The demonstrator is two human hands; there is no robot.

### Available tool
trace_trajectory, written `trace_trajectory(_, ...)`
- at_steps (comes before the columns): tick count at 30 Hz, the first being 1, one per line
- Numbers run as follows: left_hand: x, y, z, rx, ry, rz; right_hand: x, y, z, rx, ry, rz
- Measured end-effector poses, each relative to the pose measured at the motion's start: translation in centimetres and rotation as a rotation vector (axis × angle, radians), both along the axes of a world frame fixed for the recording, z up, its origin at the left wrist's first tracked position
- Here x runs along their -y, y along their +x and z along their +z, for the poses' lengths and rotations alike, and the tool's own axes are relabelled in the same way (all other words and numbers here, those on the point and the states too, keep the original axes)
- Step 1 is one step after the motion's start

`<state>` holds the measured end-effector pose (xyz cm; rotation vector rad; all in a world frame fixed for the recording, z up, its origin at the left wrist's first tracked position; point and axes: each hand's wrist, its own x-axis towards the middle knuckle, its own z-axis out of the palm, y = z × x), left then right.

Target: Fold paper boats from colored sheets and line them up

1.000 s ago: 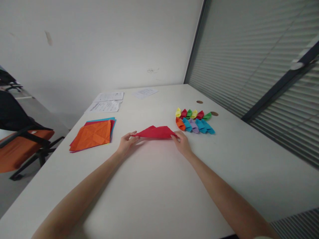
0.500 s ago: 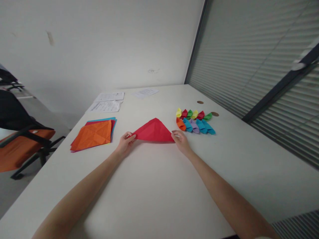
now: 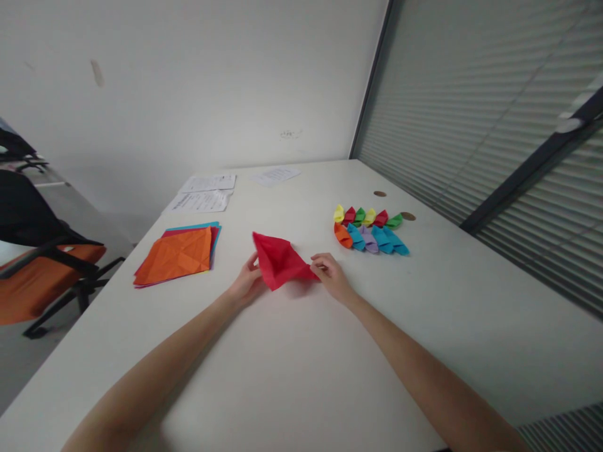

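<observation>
A red sheet [image 3: 281, 262], thin and creased like paper or a napkin, is held just over the table in front of me. It is folded, with one corner standing up at the left and a point hanging toward me. My right hand [image 3: 331, 274] pinches its narrow right end between thumb and fingers. My left hand [image 3: 249, 281] is closed at the sheet's left side, its fingertips partly hidden behind the red folds. To the right lie two rows of small folded pieces, among them an orange piece [image 3: 342, 235] and a purple piece [image 3: 368, 240].
A stack of coloured sheets, an orange sheet [image 3: 181, 256] on top, lies at the left of the white table [image 3: 301, 370]. Printed papers [image 3: 202, 199] lie farther back. An office chair [image 3: 51, 251] stands left of the table; blinds [image 3: 471, 113] line the right.
The red sheet was a flat triangle stretched between both hands; now it is twisted open, its left side raised. My hands have come closer together, the left one moving right, the right one left.
</observation>
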<state>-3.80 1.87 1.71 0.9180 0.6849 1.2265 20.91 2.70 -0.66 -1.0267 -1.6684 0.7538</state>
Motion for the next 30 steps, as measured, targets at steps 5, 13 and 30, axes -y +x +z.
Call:
trace_trajectory(5,0.1,-0.1,-0.7,-0.002,-0.056,-0.029,1.0,-0.5,1.2,0.045,0.101,0.051)
trace_trajectory(13,0.4,0.1,-0.2,0.048,-0.040,-0.170,1.8,-0.2,2.5,0.132,0.325,-0.024)
trace_trajectory(30,0.7,0.5,-0.1,0.048,-0.146,0.035,2.2,-0.7,2.1,0.183,0.246,0.043)
